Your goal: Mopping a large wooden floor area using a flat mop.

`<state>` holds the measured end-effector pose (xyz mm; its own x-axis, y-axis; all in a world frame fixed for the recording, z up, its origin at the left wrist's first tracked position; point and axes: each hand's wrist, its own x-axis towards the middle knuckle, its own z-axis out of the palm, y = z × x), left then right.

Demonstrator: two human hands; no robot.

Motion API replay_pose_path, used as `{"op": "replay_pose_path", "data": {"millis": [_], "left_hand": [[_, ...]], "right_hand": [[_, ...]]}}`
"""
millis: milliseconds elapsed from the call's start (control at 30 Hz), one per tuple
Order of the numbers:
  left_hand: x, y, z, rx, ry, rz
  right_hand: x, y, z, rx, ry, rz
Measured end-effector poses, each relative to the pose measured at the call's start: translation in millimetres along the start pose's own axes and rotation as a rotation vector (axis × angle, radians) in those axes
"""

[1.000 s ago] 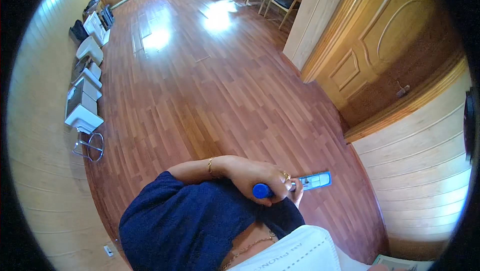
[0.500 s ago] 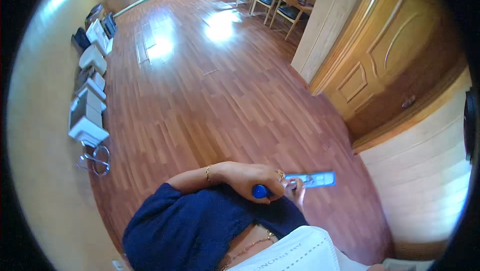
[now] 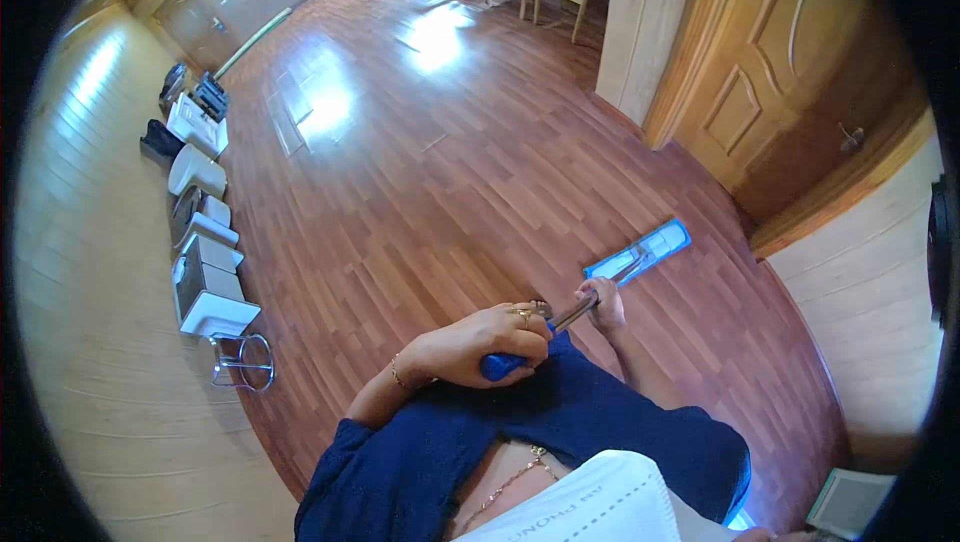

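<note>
At the far left, white furnishings (image 3: pixel 222 314) line the wall, with a round metal stand (image 3: pixel 243 362) just beside the nearest one. The left hand (image 3: pixel 485 344) has its fingers curled tightly around the blue grip (image 3: pixel 499 367) of a mop. Further right, the right hand (image 3: pixel 606 306) wraps its fingers around the metal pole (image 3: pixel 574 312). Beyond it, the blue-edged mop head (image 3: pixel 655 250) lies flat on the wood floor (image 3: pixel 400 202), left of a brown door (image 3: pixel 735 112).
</note>
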<state>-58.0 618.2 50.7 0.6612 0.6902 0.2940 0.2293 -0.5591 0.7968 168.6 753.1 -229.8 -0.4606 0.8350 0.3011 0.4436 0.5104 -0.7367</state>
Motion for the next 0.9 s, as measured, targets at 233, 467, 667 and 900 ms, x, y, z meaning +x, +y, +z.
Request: {"op": "replay_pose_path", "data": {"millis": [233,467,667,900], "left_hand": [[21.0,-50.6,-40.3,0.088,0.198,-0.107],[39.1,-114.5,-52.5,0.181,0.421,-0.248],[28.8,-140.9,-45.0,0.173,0.670,-0.341],[6.6,-109.7,-38.1,0.350,0.916,-0.469]], "right_hand": [[113.8,47.9,30.9,0.026,-0.169,-0.052],[223.5,78.2,56.0,0.003,-0.343,-0.212],[287.1,78.8,106.8,-0.134,-0.591,-0.332],[312.8,27.7,161.5,-0.036,-0.846,-0.572]]}}
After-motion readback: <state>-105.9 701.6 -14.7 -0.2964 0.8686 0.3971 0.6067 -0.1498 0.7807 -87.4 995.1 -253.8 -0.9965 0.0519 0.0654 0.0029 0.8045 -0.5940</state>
